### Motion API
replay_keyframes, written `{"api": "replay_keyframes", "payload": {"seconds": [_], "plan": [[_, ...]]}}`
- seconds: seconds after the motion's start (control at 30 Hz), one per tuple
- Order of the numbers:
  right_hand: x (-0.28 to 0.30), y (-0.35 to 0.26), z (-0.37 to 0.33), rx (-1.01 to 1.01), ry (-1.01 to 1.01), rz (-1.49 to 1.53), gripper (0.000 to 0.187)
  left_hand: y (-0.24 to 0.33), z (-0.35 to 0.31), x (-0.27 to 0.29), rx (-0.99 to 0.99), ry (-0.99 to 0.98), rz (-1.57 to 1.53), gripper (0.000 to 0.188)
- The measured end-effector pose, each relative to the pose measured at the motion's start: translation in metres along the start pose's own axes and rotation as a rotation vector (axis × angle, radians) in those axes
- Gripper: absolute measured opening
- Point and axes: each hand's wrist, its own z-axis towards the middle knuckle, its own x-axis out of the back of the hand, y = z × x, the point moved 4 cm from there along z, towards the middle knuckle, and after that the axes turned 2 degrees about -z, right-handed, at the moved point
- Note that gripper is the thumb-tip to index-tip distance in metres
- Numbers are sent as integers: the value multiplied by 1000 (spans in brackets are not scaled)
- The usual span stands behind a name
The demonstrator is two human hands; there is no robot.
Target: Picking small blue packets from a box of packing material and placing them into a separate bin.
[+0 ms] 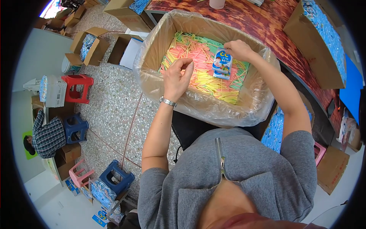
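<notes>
Blue-and-white printed packets (pixel 222 60), seemingly overlapping, lie on a bed of thin sticks (pixel 198 72) in pink, yellow, green and orange. The sticks fill a large carton lined with clear plastic (pixel 152 45). My right hand (pixel 240 50) reaches in from the right, its fingers closed at the upper packet's top edge. Over the left part of the sticks is my left hand (pixel 177 78), thumb and forefinger curled toward each other. Whether anything small is between those fingertips cannot be made out. A metal watch band (pixel 168 101) circles my left wrist.
Behind the carton runs a red-brown patterned table (pixel 244 17) bearing a box of blue packets (pixel 324 38). On the speckled floor to the left are open cartons (pixel 89 45), a red stool (pixel 77 87) and blue stools (pixel 116 177). A person in a checked shirt (pixel 49 137) is at far left.
</notes>
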Motion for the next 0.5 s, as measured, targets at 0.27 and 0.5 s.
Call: {"api": "replay_keyframes", "payload": {"seconds": [0.27,0.5], "plan": [[-5,-5,0,-11,-131,-102,21,-1,0,-5,26,-62,69,21],[-21,-28,12,264,-24,-572,23,1,-3,-6,-75,-47,200,19]]}}
